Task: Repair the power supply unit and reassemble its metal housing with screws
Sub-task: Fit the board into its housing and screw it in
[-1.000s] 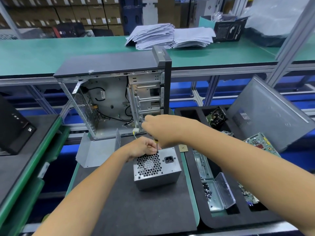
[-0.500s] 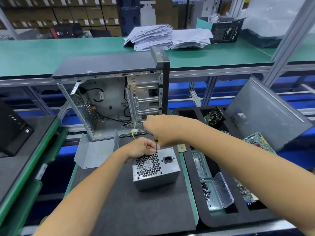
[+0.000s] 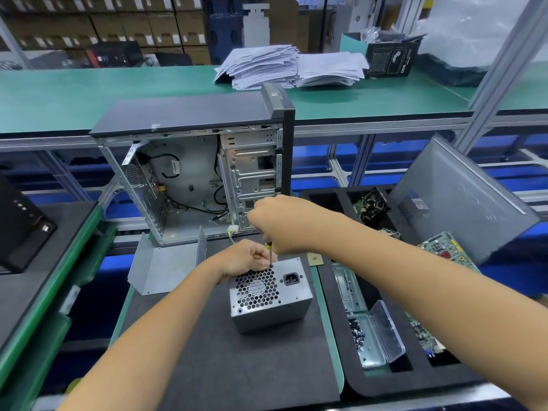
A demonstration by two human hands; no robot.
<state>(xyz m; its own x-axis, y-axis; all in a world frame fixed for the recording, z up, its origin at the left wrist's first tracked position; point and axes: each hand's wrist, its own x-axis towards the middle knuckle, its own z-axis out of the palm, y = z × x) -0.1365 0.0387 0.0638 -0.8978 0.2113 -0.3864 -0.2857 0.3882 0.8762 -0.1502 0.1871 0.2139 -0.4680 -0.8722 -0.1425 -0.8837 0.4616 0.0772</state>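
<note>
the power supply unit (image 3: 271, 295) sits on the dark mat (image 3: 237, 366) of the counter, fan grille and socket face turned up so the screw holes meet you from above. your right hand (image 3: 275, 222) is wrapped round the screwdriver (image 3: 270, 255), held upright with its tip at the far edge of that face. your left hand (image 3: 247, 259) rests on the housing's far left corner, fingers curled close round the shaft, probably to steady the tip and stop the box sliding; whether they pinch a screw is hidden. spare screws (image 3: 355, 330) wait in the open clear box (image 3: 382, 336) to your right, within reach. the open computer case (image 3: 195, 173) stands behind, and a loose bent metal panel (image 3: 166, 266) lies just left of the unit
</note>
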